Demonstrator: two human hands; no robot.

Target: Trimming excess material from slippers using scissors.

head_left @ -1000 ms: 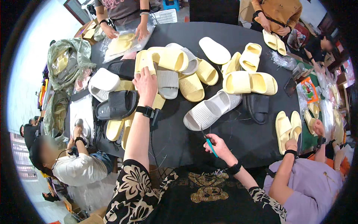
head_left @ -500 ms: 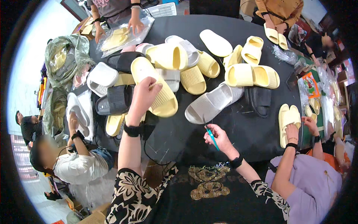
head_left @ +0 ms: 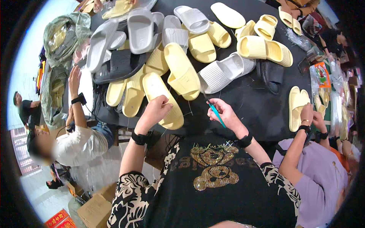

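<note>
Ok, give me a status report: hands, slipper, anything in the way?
Left hand holding pale yellow ribbed slide slipper. Right hand holding teal-handled pointed tool. Another pale yellow slide slipper close alongside; piled slippers beyond.

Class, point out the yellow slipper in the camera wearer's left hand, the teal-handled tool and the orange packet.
Yellow slipper [head_left: 173,113]: head view, on its strap.
Teal-handled tool [head_left: 216,113]: head view, on its handle.
Orange packet [head_left: 322,75]: head view, on its front.
</note>
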